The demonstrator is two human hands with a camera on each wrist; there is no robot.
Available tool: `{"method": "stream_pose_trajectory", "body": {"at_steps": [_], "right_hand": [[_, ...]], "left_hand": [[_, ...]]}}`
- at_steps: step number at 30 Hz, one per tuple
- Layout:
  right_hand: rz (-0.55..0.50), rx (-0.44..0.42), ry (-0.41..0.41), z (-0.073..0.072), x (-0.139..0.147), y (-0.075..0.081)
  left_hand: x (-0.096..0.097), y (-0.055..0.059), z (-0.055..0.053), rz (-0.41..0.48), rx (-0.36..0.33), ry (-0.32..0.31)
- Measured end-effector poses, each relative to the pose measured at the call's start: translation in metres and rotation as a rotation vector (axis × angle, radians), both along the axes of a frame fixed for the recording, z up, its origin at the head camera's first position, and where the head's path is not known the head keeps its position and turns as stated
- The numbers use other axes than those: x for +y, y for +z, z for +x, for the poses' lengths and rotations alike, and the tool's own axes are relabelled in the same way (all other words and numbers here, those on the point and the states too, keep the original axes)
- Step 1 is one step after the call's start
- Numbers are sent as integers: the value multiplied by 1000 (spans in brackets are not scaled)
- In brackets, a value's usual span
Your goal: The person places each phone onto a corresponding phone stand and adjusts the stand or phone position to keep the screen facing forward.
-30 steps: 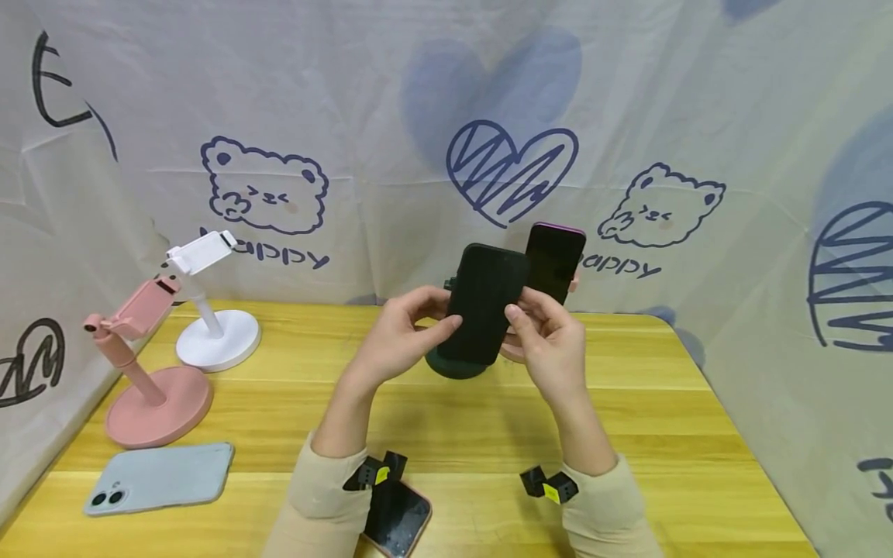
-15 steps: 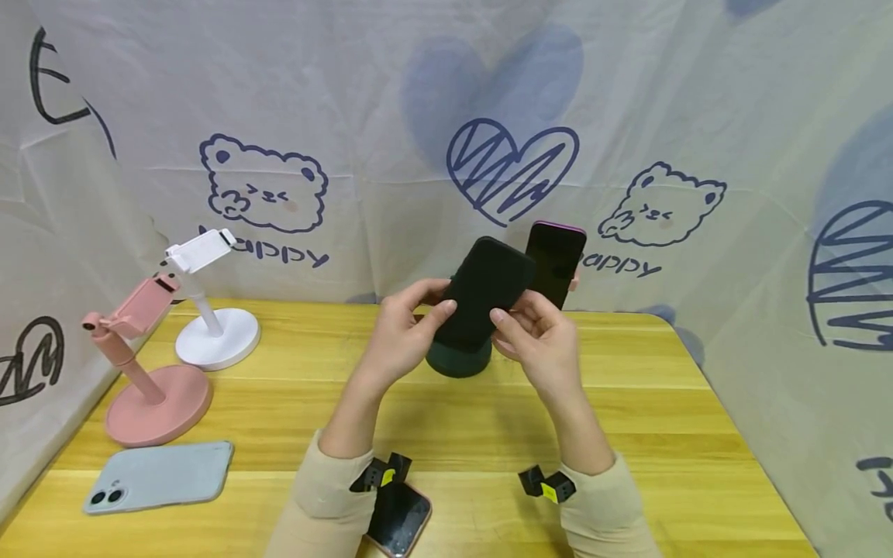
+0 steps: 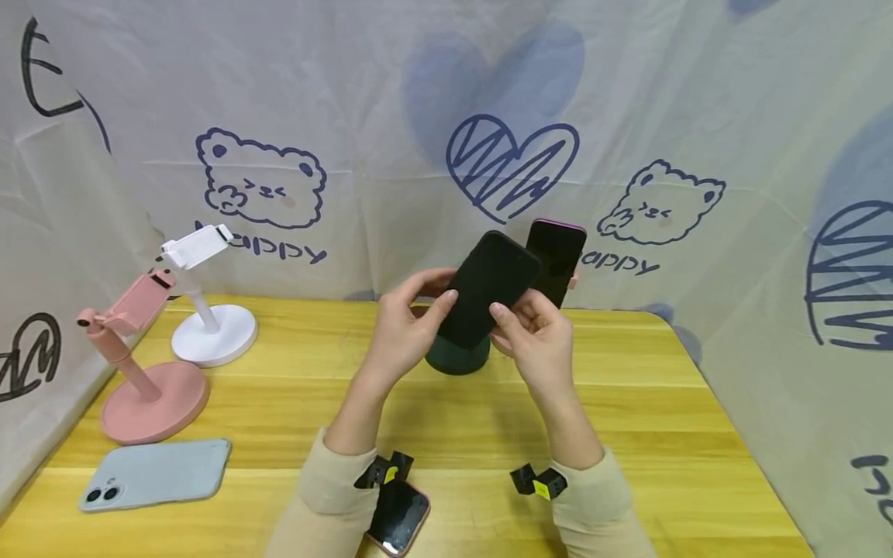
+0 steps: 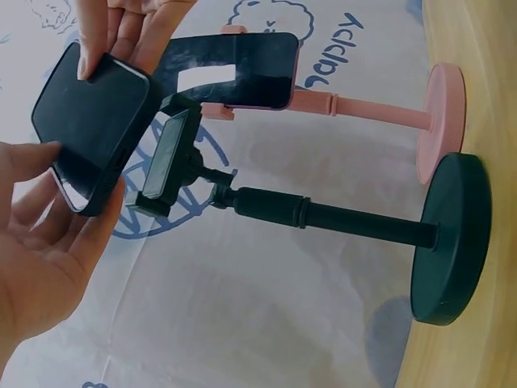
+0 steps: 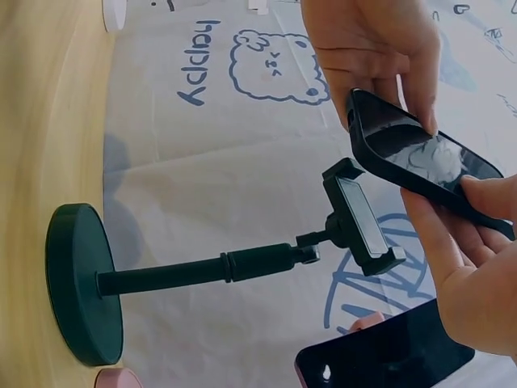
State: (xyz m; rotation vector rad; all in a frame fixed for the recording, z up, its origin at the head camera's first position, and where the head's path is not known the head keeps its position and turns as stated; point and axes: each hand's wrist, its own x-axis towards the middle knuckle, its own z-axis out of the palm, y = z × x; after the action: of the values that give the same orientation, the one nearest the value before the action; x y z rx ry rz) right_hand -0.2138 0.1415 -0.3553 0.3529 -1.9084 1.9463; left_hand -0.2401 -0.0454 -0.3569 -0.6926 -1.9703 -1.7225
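Note:
A black smartphone (image 3: 490,288), tilted to the right, is held up between both hands. My left hand (image 3: 405,325) grips its left edge, thumb on the screen and fingers behind. On the lower right edge my right hand (image 3: 540,341) pinches it the same way. Just behind the phone stands a dark green phone stand (image 4: 347,222); its clamp (image 5: 355,218) holds nothing and is apart from the phone. A pink stand (image 4: 440,121) beside it carries another phone (image 3: 556,260) with a purple-pink edge.
At the left of the wooden table (image 3: 628,434) stand a white phone stand (image 3: 215,335) and a second pink one (image 3: 155,401). A light blue phone (image 3: 156,474) lies face down before them. Another phone (image 3: 399,518) lies partly under the left forearm.
Both hands have raised the black phone slightly and tilted its top to the right. The right hand has shifted a little left along its edge.

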Motion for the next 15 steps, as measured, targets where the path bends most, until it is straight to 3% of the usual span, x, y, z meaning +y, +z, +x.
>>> {"method": "stream_pose_trajectory", "body": {"at_steps": [4,7,11,15], "right_hand": [[-8,67,-33,-3,2,1],[-38,132,-40,-8,5,4],[-79,169,-44,-14,8,13],[-70,165,-98,-21,11,24]], "left_hand": [[0,-3,-5,96,63,18],[0,-5,-9,148,66,62],[1,-13,-15,150,1,139],[4,-23,-21,121,-106,147]]}}
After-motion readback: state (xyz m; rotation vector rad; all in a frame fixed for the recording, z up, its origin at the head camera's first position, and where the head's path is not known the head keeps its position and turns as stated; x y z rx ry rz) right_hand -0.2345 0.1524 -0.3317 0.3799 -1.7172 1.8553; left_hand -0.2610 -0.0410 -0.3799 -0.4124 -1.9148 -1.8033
